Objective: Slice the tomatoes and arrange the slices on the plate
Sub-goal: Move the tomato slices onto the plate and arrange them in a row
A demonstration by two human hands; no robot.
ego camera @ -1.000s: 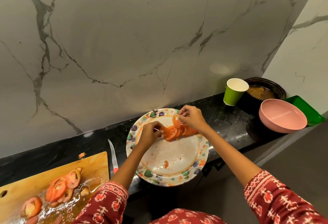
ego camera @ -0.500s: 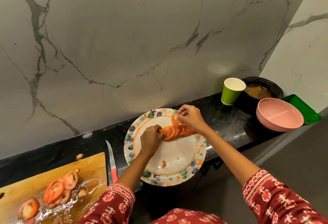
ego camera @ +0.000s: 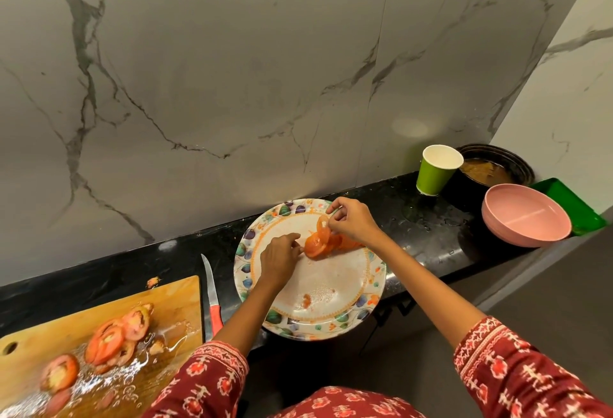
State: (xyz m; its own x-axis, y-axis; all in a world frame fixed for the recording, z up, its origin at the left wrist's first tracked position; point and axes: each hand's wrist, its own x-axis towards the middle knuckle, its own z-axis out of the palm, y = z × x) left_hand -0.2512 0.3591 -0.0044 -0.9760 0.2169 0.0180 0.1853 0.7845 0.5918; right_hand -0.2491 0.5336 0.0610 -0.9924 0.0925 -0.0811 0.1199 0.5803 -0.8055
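Over plate [ego camera: 371, 288]: right hand [ego camera: 351, 220] pinching slice [ego camera: 322, 226]

cutting board [ego camera: 83, 328] cropped, right slices [ego camera: 348, 242] hidden
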